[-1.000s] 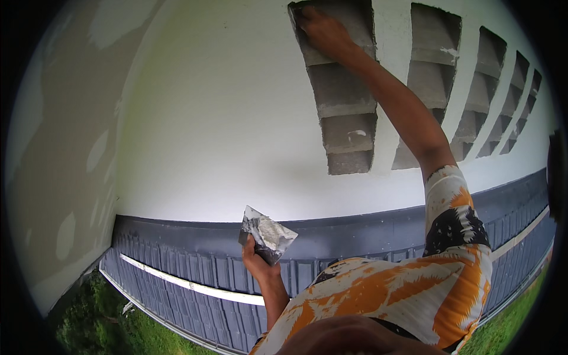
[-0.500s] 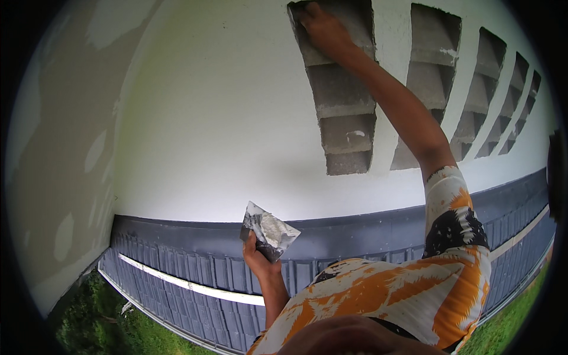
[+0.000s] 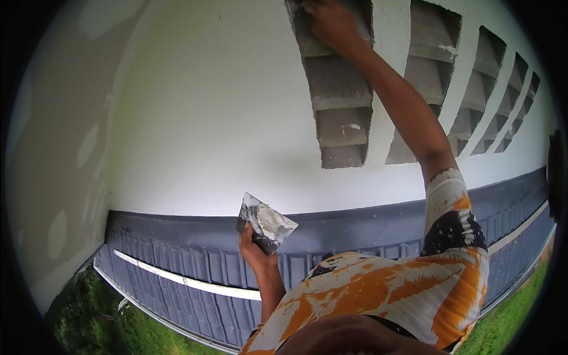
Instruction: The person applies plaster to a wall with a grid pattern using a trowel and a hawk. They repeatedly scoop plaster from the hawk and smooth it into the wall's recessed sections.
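My left hand (image 3: 255,254) grips a flat, square-cornered plate (image 3: 248,207) at waist height, thumb on its upper face. A lump of whitish filler (image 3: 271,225) lies on the plate, with dark smears beside it. Overhead, my right hand (image 3: 336,26) reaches into the upper part of a tall grey recess (image 3: 342,127) in the white wall (image 3: 207,130). Its fingers are curled at the recess's left edge, and what they hold is too dark and too near the frame's top to make out. Rough grey ledges divide the recess below that hand.
More stepped recesses (image 3: 431,77) line the wall to the right. A patchy beige wall (image 3: 65,154) meets it at the left corner. Below runs a dark blue-grey tiled roof (image 3: 195,313) with a pale batten (image 3: 183,280) across it. Grass (image 3: 148,337) shows beyond the roof's edge.
My right hand has shifted a little to the right within the top of the recess. The left hand still holds the plate, and the whole view has tipped slightly.
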The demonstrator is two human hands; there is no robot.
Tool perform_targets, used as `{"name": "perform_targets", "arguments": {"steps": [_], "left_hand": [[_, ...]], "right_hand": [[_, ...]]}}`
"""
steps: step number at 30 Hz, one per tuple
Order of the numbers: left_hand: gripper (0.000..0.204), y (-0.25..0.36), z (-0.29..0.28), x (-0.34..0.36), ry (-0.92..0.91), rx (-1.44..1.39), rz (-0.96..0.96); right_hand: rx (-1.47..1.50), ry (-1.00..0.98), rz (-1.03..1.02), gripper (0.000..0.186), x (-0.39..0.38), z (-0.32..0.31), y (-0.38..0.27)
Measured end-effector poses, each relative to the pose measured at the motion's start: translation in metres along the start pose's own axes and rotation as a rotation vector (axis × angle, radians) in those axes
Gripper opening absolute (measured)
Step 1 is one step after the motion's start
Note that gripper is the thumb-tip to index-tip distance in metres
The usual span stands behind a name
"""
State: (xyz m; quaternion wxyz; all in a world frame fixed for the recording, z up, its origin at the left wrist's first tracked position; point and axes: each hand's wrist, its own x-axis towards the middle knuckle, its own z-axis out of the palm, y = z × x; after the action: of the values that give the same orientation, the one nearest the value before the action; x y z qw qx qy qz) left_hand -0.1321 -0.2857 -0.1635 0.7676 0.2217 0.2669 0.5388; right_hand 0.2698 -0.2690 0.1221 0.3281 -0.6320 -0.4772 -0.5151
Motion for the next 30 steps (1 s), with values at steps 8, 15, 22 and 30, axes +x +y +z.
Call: {"name": "perform_targets", "arguments": {"steps": [8,15,22,30], "left_hand": [[0.032,0.001,0.007,-0.004,0.013,0.006,-0.001],[0.032,0.003,0.011,-0.007,0.017,0.022,-0.017],[0.030,0.010,0.019,-0.011,0.015,0.074,0.007],[0.029,0.008,0.020,-0.014,-0.018,0.082,-0.014]], "right_hand": [[-0.180,-0.218,-0.085,0.019,0.013,-0.015,-0.013],[0.282,0.011,0.411,0.025,-0.003,-0.028,-0.016],[0.452,0.165,0.493,0.031,0.013,0.029,-0.013],[0.708,-0.146,0.562,0.026,0.031,0.045,0.002]]}}
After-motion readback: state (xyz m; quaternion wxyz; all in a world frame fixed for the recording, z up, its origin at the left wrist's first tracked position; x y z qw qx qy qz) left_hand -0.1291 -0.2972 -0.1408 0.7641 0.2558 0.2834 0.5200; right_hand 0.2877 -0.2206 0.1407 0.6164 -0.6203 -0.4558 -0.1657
